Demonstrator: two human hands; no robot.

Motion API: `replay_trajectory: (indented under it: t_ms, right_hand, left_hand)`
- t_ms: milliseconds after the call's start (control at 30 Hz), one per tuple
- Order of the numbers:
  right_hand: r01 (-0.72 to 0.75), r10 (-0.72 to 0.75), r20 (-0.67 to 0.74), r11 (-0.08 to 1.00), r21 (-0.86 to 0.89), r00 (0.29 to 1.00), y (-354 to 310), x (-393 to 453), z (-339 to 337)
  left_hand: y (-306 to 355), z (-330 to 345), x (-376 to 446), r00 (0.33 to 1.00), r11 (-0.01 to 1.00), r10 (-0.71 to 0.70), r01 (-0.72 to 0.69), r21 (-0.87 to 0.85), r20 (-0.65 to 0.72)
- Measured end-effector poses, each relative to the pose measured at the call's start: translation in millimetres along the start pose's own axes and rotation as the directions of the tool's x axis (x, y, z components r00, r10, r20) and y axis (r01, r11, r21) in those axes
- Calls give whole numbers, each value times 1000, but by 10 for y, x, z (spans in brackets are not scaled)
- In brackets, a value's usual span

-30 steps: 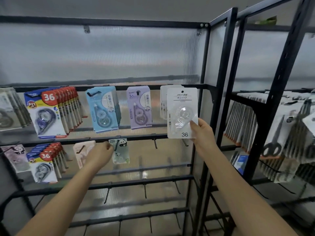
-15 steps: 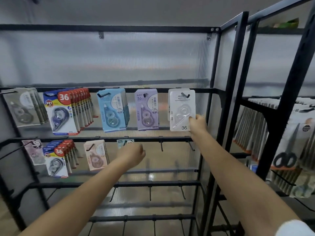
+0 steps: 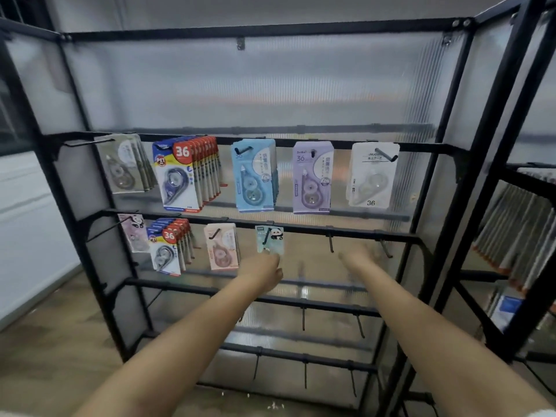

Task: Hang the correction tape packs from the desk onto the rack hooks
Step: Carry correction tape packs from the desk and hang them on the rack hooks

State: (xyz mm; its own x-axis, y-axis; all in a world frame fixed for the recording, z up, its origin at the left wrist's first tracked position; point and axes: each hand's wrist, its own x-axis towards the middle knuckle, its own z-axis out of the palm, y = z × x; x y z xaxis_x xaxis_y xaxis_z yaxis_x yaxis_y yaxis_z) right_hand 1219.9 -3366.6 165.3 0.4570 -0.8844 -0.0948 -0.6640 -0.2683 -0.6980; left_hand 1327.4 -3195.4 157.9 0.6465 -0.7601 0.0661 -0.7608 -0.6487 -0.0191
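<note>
Your left hand (image 3: 264,270): fingers curled, holding nothing visible, just below the panda pack (image 3: 270,239).
Your right hand (image 3: 356,255): blurred, grip unclear.
White pack (image 3: 373,176): hangs on the hook, upper right.

Black wire rack (image 3: 301,144) — 5 pack bunches (image 3: 254,176) on top rail hooks, 4 below.

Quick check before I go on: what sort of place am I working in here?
Most likely a stationery shop or its stockroom. A black metal display rack carries hooks hung with blister-packed correction tape packs, several deep per hook, and a neighbouring rack on the right holds more hanging packaged goods.
</note>
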Motion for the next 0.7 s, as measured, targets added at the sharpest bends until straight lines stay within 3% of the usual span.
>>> replay_trajectory:
  t_ms: [100, 200, 300, 433, 600, 700]
  right_hand:
    - [234, -167, 210, 905, -356, 963, -307, -479, 308]
    - [452, -280, 390, 755, -475, 877, -680, -998, 732]
    - [682, -381, 594, 585, -439, 709, -1075, -1688, 1310]
    - [841, -435, 733, 401, -363, 523, -1594, -2855, 2203]
    - [968, -483, 847, 209, -137, 224, -2198, -4542, 3059]
    - [991, -510, 853, 117, -61, 113, -2568, -5472, 3503]
  left_hand:
    - [-326, -22, -284, 996, 998, -65, 65, 8, 65]
    - [-833, -44, -766, 988, 991, -132, 131, 19, 80]
    - [-1470, -43, -1475, 952, 966, -258, 255, 38, 163]
    - [-2398, -52, -2704, 857, 889, -455, 452, 70, 243]
    - [-3503, -117, -4413, 663, 701, -706, 705, 112, 248]
    - [-4110, -154, -5310, 525, 565, -813, 816, 123, 254]
